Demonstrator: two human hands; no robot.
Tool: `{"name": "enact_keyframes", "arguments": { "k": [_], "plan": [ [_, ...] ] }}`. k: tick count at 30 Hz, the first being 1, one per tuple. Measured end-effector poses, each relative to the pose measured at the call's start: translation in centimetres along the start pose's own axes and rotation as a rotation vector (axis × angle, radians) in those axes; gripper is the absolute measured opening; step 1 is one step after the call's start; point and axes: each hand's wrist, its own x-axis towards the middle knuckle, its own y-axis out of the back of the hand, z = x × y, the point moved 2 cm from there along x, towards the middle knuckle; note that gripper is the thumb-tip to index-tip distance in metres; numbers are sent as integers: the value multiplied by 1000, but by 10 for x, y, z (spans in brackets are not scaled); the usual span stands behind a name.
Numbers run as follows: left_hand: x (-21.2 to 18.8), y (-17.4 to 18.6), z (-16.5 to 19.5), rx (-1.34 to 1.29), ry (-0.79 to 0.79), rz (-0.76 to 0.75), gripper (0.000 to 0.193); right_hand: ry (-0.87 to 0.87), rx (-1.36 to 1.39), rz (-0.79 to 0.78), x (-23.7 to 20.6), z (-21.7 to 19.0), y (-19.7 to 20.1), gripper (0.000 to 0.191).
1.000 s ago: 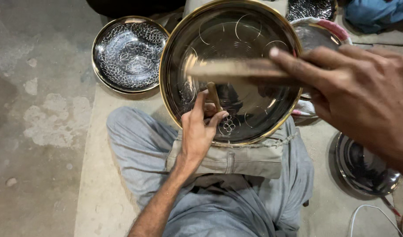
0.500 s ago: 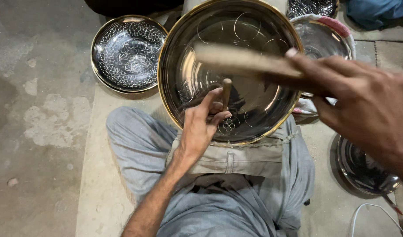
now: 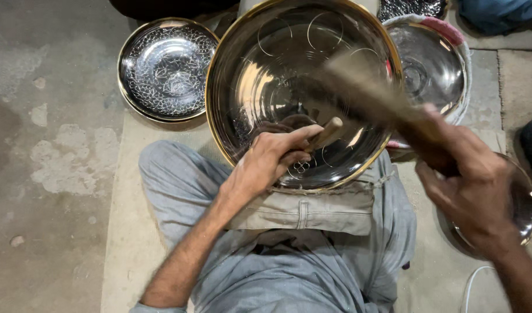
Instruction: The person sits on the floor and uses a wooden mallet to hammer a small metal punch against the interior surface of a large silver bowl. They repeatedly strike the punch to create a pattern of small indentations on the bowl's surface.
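From the head camera, the floor is rough grey concrete with pale, worn patches, and a lighter beige mat lies under the seated person's grey-trousered legs. A large polished metal bowl with a gold rim rests tilted on the lap, its mirror surface marked with scribed circles. The left hand is closed around a short wooden-handled punch, tip set against the bowl's lower inside. The right hand is clenched on a blurred wooden stick raised over the bowl. An engraved bowl sits on the floor to the left, a plain one to the right.
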Motion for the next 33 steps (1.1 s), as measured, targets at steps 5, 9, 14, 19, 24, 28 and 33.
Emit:
{"name": "enact_keyframes", "arguments": {
  "k": [5,9,14,19,24,28,33],
  "plan": [
    [8,6,2,-41,-231,-111,56,-111,15,38,-50,28,-36,72],
    [15,6,5,99,-264,-174,55,-252,274,156,-93,45,-71,48],
    [23,7,6,216,-277,-304,54,-221,273,354,-129,39,-103,47],
    [22,6,2,211,-178,-309,52,-289,91,148,-142,45,-102,68],
    [25,14,-7,21,-204,-97,61,-388,236,122,-130,52,-86,73],
    [29,14,-11,36,-234,-131,63,-277,132,110,-119,44,-69,73],
    [29,14,-10,77,-240,-180,65,-274,143,126,-109,38,-62,73]
  ]
}}
